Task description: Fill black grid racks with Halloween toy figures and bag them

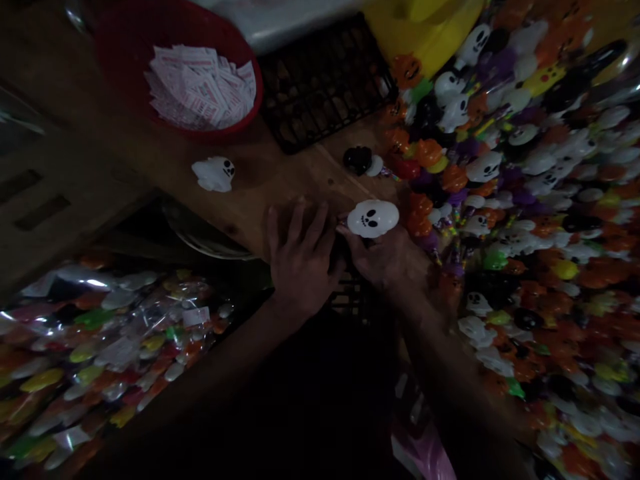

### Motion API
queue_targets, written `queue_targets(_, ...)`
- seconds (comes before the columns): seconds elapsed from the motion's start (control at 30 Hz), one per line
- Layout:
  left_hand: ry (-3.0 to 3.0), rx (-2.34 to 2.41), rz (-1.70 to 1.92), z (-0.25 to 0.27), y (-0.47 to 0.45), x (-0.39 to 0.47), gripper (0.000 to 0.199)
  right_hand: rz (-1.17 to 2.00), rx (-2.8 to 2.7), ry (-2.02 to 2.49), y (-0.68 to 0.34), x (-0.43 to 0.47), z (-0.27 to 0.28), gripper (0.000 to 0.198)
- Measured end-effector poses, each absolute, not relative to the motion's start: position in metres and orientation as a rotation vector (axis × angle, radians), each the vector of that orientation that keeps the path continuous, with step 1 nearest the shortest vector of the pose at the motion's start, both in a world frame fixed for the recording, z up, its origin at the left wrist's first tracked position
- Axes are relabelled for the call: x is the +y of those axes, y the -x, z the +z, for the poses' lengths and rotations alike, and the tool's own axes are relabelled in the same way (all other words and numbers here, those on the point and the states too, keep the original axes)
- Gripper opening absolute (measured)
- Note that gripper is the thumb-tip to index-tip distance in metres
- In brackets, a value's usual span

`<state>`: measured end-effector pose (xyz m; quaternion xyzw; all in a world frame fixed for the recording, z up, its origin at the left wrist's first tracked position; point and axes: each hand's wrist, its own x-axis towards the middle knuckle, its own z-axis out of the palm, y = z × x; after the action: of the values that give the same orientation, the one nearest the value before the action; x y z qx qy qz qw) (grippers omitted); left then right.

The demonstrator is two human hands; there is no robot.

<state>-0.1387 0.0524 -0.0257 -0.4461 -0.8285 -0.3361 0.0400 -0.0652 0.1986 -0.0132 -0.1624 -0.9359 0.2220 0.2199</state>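
Observation:
In my right hand (383,257) is a white skull-shaped plastic toy (374,219), its black-eyed face turned up. The fingers are closed round its lower end, which they partly hide. My left hand (303,260) lies close beside it on the wooden table (245,213), fingers stretched and spread. Between the two hands the view is dark, and I cannot make out whether the left thumb touches anything. A white ghost toy (214,173) lies apart on the table to the left. Beyond the skull, a black-and-white toy (363,161) rests on the wood.
A red bowl (257,87) with small printed paper slips and a black plastic crate (300,140) stand at the back. Piled ghost, pumpkin and skull toys (500,200) cover the right side. Bagged colourful toys (115,333) lie lower left. Yellow material (430,33) is behind.

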Motion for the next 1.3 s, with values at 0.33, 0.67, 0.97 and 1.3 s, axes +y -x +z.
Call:
queue_targets(0.33, 1.420, -2.569, -1.000, -0.021, 0.141, 0.046, 0.035, 0.607, -2.742, 0.515, 0.076, 0.180, -0.006, 0.023)
queue_targets(0.67, 1.382, -2.495, -1.224, -0.025, 0.151, 0.048, 0.046, -0.023, -2.559, 1.348, -0.037, 0.205, 0.044, 0.028)
queue_targets(0.97, 1.403, -2.683, -1.480, -0.027, 0.190, 0.073, 0.038, 0.172, -2.565, 1.293, -0.038, 0.217, 0.028, 0.034)
queue_targets(1.3, 1.407, -2.588, -1.442, -0.031, 0.155, 0.053, 0.030, 1.070, -2.212, 0.876, -0.017, 0.193, 0.021, 0.020)
